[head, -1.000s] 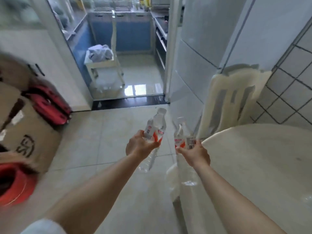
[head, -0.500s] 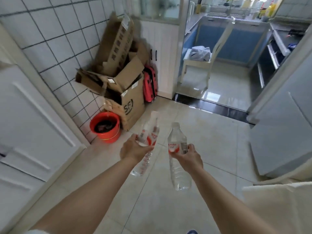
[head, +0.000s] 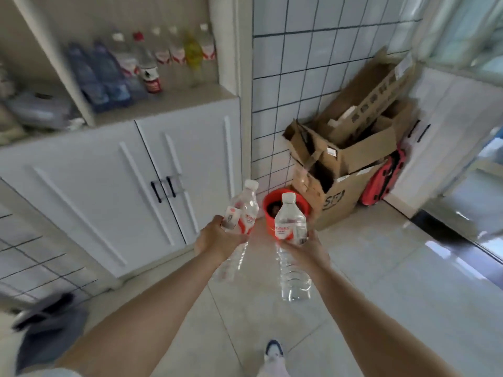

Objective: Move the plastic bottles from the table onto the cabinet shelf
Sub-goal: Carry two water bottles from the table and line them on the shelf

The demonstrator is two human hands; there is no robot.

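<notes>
The left hand (head: 217, 240) holds one clear plastic bottle (head: 241, 213) with its fingers wrapped round it, and the right hand (head: 306, 251) holds another bottle (head: 290, 227) the same way. Both bottles are up in the air above the floor, near the white cabinet (head: 109, 170) and below its shelf (head: 163, 107).

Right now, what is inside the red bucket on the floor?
The red bucket holds something dark, too blurred to identify. The bottle held in the right hand covers part of its opening.
</notes>
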